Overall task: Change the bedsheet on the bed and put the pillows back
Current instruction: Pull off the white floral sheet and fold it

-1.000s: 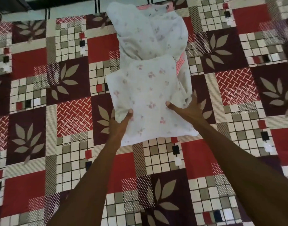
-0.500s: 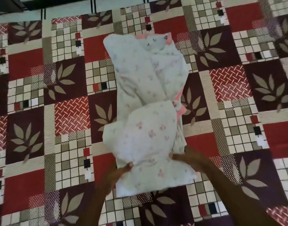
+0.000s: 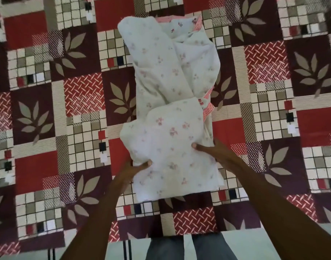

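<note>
Standing at the bed's near edge, the person pinches a white floral sheet [image 3: 170,113] with both hands: left hand [image 3: 135,168] and right hand [image 3: 212,152] grasp its near end. Beyond them it lies bunched on the patterned bedsheet [image 3: 48,113]. Spreading and pillows likely remain; no pillows are visible.

You have a white, loosely folded cotton bedsheet with small pink flower sprigs [image 3: 172,102] lying bunched on the bed's patchwork cover of red, maroon and cream squares with leaf motifs [image 3: 48,113]. A pink striped edge shows along its right side. It runs lengthwise away from you, its near end flattest.
</note>
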`<state>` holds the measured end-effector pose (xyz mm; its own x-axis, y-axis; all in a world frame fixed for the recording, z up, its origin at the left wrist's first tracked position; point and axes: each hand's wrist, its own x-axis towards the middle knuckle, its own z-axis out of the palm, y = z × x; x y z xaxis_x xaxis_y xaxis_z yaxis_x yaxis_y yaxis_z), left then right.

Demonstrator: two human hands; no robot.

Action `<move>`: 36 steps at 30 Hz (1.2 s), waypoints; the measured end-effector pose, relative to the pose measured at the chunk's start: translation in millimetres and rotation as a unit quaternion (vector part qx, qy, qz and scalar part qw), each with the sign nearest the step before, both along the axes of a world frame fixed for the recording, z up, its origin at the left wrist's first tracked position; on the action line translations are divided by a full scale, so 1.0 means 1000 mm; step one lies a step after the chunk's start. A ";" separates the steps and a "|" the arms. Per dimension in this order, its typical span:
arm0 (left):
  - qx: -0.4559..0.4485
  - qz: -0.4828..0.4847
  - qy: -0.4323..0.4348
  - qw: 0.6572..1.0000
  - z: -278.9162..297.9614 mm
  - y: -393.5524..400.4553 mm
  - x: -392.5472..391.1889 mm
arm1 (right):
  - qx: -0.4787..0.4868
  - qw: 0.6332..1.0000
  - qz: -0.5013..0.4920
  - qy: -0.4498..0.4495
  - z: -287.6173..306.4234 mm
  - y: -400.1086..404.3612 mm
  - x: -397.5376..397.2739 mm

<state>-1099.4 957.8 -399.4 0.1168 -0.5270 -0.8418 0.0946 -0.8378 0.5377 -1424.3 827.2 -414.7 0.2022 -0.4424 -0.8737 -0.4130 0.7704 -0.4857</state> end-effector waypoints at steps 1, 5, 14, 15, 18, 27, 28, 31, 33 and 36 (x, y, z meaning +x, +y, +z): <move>-0.010 0.030 0.003 0.999 -0.002 -0.004 0.000 | -0.012 1.000 0.000 0.005 0.000 0.002 0.004; -0.020 0.037 -0.023 0.999 -0.002 -0.017 -0.010 | -0.042 0.998 0.011 0.036 0.006 0.014 0.010; -0.034 0.056 -0.095 0.993 0.013 -0.027 -0.008 | -0.097 0.993 0.010 0.065 0.015 -0.017 -0.002; -0.068 0.082 -0.136 0.985 0.016 -0.045 -0.003 | -0.170 0.981 -0.021 0.093 0.021 -0.033 0.006; -0.200 0.087 -0.268 0.938 0.023 -0.115 0.005 | -0.385 0.908 -0.068 0.154 0.032 -0.083 0.031; -0.271 -0.095 -0.291 0.913 -0.021 -0.290 -0.027 | -0.365 0.923 0.090 0.087 -0.012 -0.228 0.136; -0.270 -0.091 -0.272 0.919 -0.024 -0.294 -0.027 | -0.344 0.931 0.094 0.079 -0.019 -0.239 0.145; -0.291 -0.074 -0.238 0.924 -0.026 -0.289 -0.023 | -0.292 0.954 0.067 0.036 -0.023 -0.255 0.164; -0.319 -0.043 -0.284 0.903 -0.028 -0.279 -0.013 | -0.282 0.958 0.054 -0.022 -0.017 -0.258 0.166; -0.346 -0.038 -0.383 0.856 -0.032 -0.275 0.000 | -0.301 0.950 -0.035 -0.074 -0.011 -0.255 0.144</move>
<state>-1099.1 683.2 -431.0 0.4378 -0.8989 -0.0167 -0.5478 -0.2814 0.7878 -1279.8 571.8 -425.9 0.2554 -0.8694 -0.4229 -0.2637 0.3581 -0.8957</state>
